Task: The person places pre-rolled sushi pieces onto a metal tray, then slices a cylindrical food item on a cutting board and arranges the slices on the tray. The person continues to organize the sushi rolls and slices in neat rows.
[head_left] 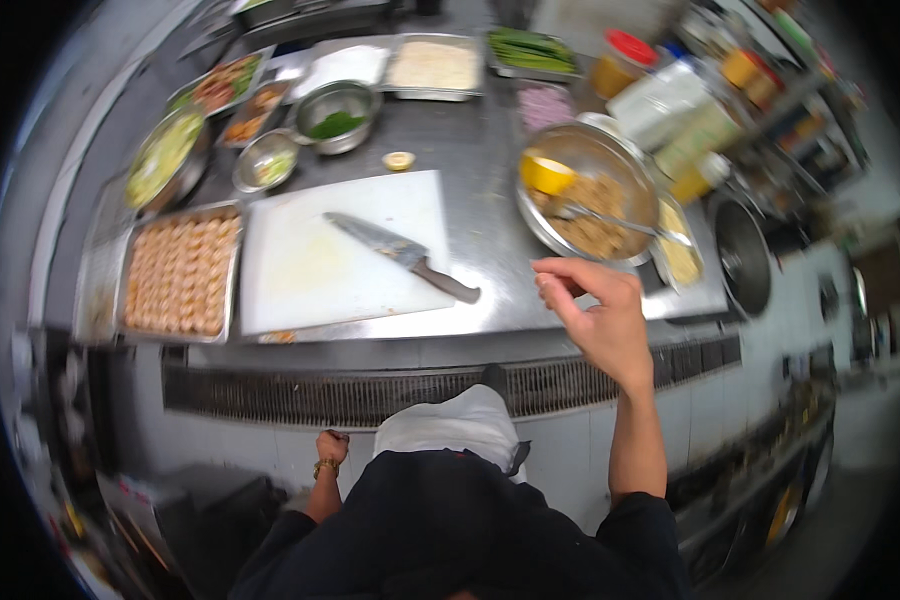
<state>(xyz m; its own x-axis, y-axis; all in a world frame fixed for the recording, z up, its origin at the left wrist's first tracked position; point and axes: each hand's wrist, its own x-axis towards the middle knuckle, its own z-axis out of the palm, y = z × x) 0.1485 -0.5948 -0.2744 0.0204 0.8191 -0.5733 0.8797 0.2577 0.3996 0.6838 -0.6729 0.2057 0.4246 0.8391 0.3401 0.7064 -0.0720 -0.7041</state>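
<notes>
My right hand is raised over the table's front edge, just below a steel mixing bowl. Its fingers are loosely bent, with a small gap to the thumb and nothing visible between them. Inside the bowl are a brown minced mixture, a yellow scoop or cup and a metal spoon. My left hand hangs low beside my body, closed, and I cannot make out what it holds, if anything. A kitchen knife lies on the white cutting board, its dark handle extending past the right edge.
Left of the board stands a tray with rows of small orange-brown pieces. Behind are bowls of chopped greens, a tray of pale food and a lemon half. Jars and bottles crowd the right. A floor grate runs below.
</notes>
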